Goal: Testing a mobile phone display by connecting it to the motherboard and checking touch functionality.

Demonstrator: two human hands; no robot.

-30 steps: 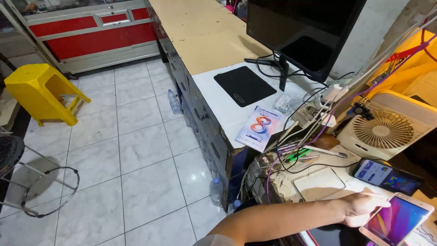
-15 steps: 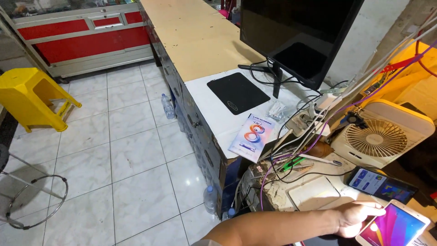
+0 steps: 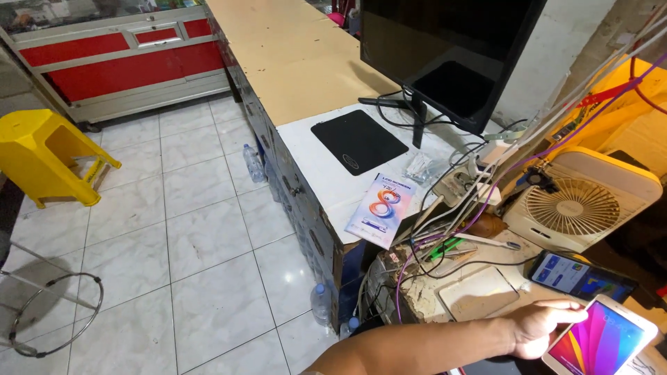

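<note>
Where counter ends: pastel booklet [image 3: 381, 210] (probably flat).

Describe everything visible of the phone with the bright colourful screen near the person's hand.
The phone is a slim white-edged slab with its screen lit in pink, orange and blue-green swirls. It lies tilted at the frame's bottom right, partly cut off. The person's left hand is at its upper left edge, fingers extended over the corner. Another lit phone lies just above.

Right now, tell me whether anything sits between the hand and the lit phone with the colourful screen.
Nothing visible does. The hand already rests against the left edge of the phone, fingers at its upper corner.
</note>
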